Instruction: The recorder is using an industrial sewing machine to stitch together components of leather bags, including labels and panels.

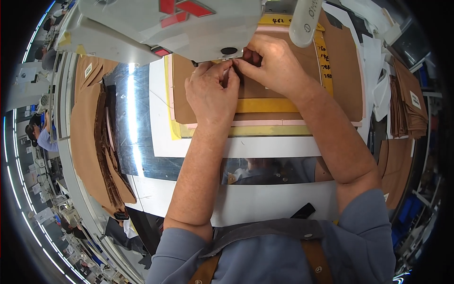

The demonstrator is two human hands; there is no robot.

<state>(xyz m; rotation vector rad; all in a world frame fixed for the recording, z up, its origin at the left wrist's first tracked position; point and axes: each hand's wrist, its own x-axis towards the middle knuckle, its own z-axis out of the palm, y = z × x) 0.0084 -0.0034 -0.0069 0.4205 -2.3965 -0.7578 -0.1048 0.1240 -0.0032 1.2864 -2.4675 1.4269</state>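
Both my hands are raised to the underside of a white sewing machine head [137, 28], close to its needle area. The fingers of my left hand [210, 94] are pinched together there. Beside them, my right hand [274, 61] pinches too, its fingertips almost meeting the left ones. Whatever lies between the fingertips is too small and too hidden to name. Under the hands a brown flat panel [255, 90] lies inside a yellow frame [265, 105] with handwritten marks on its right strip. Pink and pale yellow layers [269, 130] show along the near edge.
Stacked brown pieces [87, 146] lie at the left, with more brown labelled pieces [409, 102] at the right. A white sheet [194, 147] rests over the shiny metal table [125, 104]. A white rounded handle-like part [306, 23] hangs above my right hand. People work far left.
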